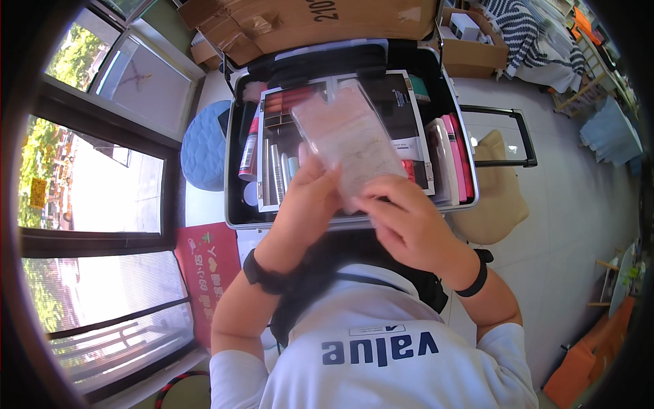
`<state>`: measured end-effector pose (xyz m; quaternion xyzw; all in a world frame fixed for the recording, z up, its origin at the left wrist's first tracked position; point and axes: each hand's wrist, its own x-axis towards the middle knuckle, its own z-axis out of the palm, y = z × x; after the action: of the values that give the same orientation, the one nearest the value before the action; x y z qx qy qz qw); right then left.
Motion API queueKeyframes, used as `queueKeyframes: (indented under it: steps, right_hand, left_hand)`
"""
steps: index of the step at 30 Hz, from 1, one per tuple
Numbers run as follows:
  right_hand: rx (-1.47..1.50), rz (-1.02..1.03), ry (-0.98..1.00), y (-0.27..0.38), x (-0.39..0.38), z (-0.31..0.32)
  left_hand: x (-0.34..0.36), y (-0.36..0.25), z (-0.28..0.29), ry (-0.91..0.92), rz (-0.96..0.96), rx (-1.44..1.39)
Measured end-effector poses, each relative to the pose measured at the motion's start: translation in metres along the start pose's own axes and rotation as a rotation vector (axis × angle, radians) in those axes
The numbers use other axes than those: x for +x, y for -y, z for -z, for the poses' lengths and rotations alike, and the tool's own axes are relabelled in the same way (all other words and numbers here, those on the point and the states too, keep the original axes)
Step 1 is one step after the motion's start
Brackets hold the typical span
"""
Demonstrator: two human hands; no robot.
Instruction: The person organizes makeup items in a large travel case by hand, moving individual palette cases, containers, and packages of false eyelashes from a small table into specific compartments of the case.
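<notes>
Between my hands is a flat clear plastic pouch (368, 140) with a pink and white marbled pattern, tilted over an open black case (231, 204) with a silver rim. My left hand (310, 194) is closed on its lower left edge, thumb on top. The fingers of my right hand (412, 218) pinch its lower right corner, slightly blurred. Under the pouch, a white-framed organiser (262, 194) with compartments partly shows. It holds silver tubes (278, 174), reddish items (286, 101) and a white tube (407, 146). The pouch hides the organiser's middle.
A red spray can (248, 150) stands at the case's left, pink and white packets (449, 157) at its right. A blue round stool (204, 146) is by the windows. The case's pull handle (524, 136) juts right over a beige cushion (494, 211). Cardboard boxes (473, 58) sit behind.
</notes>
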<state>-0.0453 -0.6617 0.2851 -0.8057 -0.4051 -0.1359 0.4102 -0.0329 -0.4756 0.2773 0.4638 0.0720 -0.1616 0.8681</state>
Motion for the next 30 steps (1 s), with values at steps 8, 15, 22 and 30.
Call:
queueKeyframes:
  steps: [8,15,22,30]
  right_hand:
    - [0.117,-0.39,-0.347,-0.025,-0.017,0.028]
    - [0.553,-0.508,-0.262,-0.02,-0.027,0.031]
    - [0.589,-0.459,-0.265,-0.02,-0.028,0.028]
    - [0.575,-0.458,-0.268,-0.016,-0.03,0.032]
  left_hand:
    - [-0.014,-0.009,-0.005,0.066,0.037,0.073]
    - [-0.022,-0.005,-0.01,0.195,0.109,0.143]
    - [-0.024,-0.003,-0.012,0.218,0.1,0.113]
    - [-0.022,-0.003,-0.014,0.24,0.097,0.13]
